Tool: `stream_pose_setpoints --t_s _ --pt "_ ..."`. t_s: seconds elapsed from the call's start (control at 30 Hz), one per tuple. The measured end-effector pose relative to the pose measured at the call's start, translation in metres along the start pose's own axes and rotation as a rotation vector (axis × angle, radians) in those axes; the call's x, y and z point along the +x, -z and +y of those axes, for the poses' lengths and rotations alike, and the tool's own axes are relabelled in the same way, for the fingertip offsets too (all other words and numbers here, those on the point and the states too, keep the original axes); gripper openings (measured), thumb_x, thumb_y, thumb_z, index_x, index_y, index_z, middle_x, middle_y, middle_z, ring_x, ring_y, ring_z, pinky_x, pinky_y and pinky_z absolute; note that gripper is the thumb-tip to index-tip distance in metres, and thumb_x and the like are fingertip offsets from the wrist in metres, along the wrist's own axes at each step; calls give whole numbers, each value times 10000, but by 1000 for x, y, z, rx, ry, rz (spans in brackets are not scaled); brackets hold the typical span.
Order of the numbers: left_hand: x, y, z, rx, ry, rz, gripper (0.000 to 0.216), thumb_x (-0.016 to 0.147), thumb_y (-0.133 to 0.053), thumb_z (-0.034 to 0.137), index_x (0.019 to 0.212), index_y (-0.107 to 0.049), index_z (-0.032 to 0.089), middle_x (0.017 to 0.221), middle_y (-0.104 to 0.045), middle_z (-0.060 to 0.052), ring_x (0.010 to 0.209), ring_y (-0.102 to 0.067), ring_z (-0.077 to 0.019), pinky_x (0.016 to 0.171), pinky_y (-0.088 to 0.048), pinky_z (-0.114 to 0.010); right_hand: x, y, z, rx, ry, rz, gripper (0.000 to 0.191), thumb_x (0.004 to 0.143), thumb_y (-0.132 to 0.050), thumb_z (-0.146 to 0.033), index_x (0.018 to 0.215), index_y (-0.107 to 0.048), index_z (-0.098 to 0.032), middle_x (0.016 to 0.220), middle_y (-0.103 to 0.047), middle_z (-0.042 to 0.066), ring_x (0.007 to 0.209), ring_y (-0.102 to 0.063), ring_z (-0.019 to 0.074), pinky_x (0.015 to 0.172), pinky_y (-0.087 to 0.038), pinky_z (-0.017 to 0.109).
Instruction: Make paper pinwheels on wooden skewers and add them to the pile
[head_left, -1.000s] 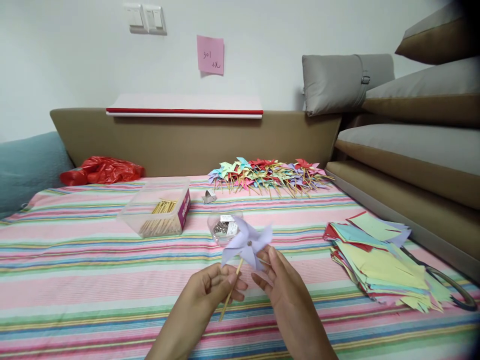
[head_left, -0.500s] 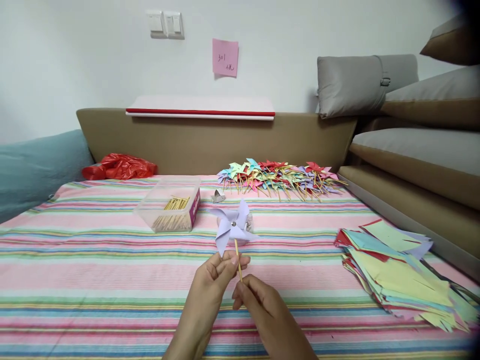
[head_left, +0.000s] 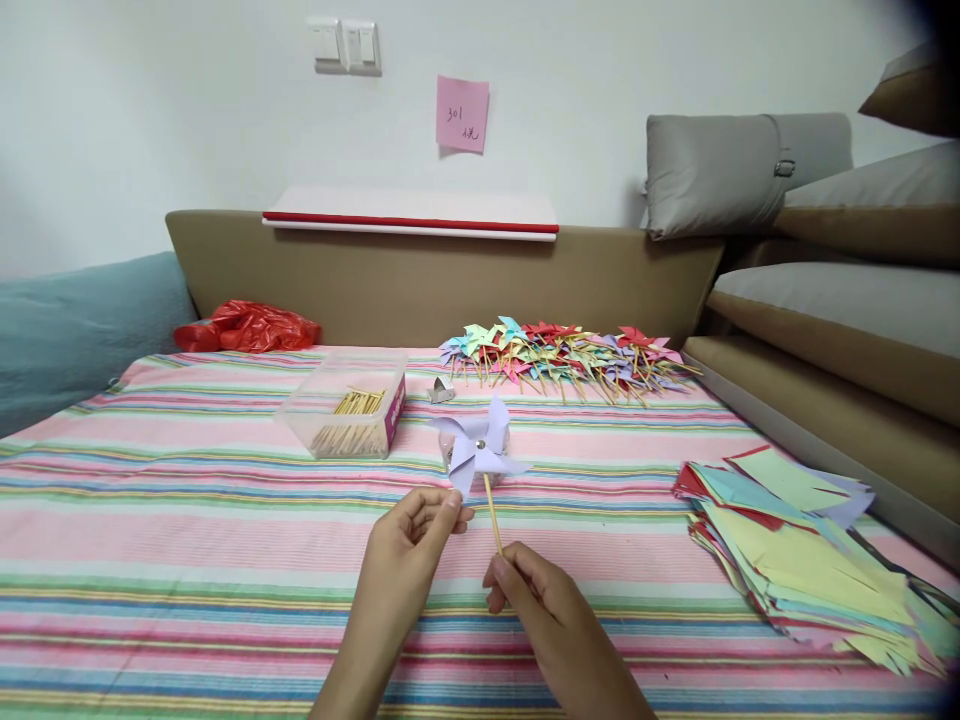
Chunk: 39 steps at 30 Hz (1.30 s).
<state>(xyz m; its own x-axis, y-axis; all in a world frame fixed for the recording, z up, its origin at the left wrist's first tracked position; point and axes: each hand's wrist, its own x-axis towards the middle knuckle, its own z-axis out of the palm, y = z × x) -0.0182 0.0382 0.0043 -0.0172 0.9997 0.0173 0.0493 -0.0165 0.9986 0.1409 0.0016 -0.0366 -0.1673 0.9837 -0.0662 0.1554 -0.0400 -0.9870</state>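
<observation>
A lavender paper pinwheel (head_left: pixel 478 447) on a thin wooden stick is held upright above the striped bed cover (head_left: pixel 187 520). My right hand (head_left: pixel 536 600) pinches the bottom end of the stick. My left hand (head_left: pixel 409 550) is just left of the stick, fingers curled, with its fingertips at the lower tip of one paper blade. Right behind the pinwheel stands a small clear tub (head_left: pixel 450 452), mostly hidden by it.
A clear box of wooden sticks (head_left: pixel 346 404) lies at the middle left. A heap of finished coloured pinwheels (head_left: pixel 562 357) sits farther back. A stack of cut coloured paper (head_left: pixel 802 545) lies at the right. A red plastic bag (head_left: pixel 251 325) is at the back left.
The stick passed from my left hand to my right, which slid down to its bottom end. My left hand let go and now touches a blade tip. The view shifted left.
</observation>
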Motion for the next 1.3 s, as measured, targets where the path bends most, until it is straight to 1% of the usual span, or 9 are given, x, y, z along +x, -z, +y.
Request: stream_pose_setpoints --t_s 0.2,0.4,0.63,0.7,0.8,0.9,0.97,1.1,1.3 --pt "4 6 -4 8 -48 4 298 862 -672 497 959 -599 225 799 -686 1 840 -686 -223 833 -496 -342 -1 2 0 -13 16 -17 412 982 -424 -545 798 -570 -207 762 -565 2 760 -543 181 742 -407 302" --pt "4 8 0 103 -74 -10 300 892 -621 499 817 -633 209 774 -665 -9 817 -641 -207 783 -463 -295 -2 2 0 -52 11 -20 407 988 -420 -525 780 -562 -205 765 -569 3 757 -540 175 737 -406 294" --pt "2 4 2 20 -35 -39 280 869 -664 475 831 -645 198 778 -666 -15 830 -649 -209 802 -472 -294 -6 1 -9 -45 13 14 375 995 -440 -478 812 -606 -196 740 -559 -4 743 -530 169 727 -399 282" --pt "2 3 3 -39 -15 -34 293 839 -703 476 915 -649 198 836 -680 -21 871 -657 -214 832 -476 -300 -5 1 -9 -43 10 16 371 995 -439 -477 811 -601 -199 741 -557 -4 741 -528 169 718 -396 278" --pt "1 2 7 -143 40 -13 425 816 -727 495 1118 -635 211 998 -709 -47 999 -640 -232 872 -475 -308 -5 1 -5 -67 23 10 382 994 -426 -490 783 -569 -205 741 -551 -4 735 -527 169 702 -391 276" --pt "0 4 8 -214 71 -31 414 842 -700 503 1141 -659 220 1092 -708 -53 1042 -603 -219 879 -462 -295 -6 0 -3 -111 38 -15 385 997 -417 -486 765 -545 -207 738 -546 -7 719 -515 164 684 -382 274" --pt "1 5 7 -251 87 -44 357 837 -715 482 1067 -696 209 1054 -713 -46 982 -597 -199 849 -454 -277 -8 -2 -4 -144 38 -36 390 998 -415 -482 747 -530 -207 730 -535 -11 709 -505 159 679 -376 272" --pt "3 6 3 -310 110 -9 307 799 -764 449 943 -729 180 852 -699 -19 815 -577 -165 791 -449 -266 -10 -4 -10 -188 25 -73 395 998 -409 -484 738 -517 -207 728 -533 -15 707 -500 157 671 -364 268" --pt "5 5 4 -330 71 15 278 780 -791 415 923 -762 178 797 -704 -13 773 -584 -164 764 -451 -262 -10 -7 -11 -211 37 -70 391 998 -405 -473 730 -507 -208 731 -550 -10 717 -521 160 685 -374 267"
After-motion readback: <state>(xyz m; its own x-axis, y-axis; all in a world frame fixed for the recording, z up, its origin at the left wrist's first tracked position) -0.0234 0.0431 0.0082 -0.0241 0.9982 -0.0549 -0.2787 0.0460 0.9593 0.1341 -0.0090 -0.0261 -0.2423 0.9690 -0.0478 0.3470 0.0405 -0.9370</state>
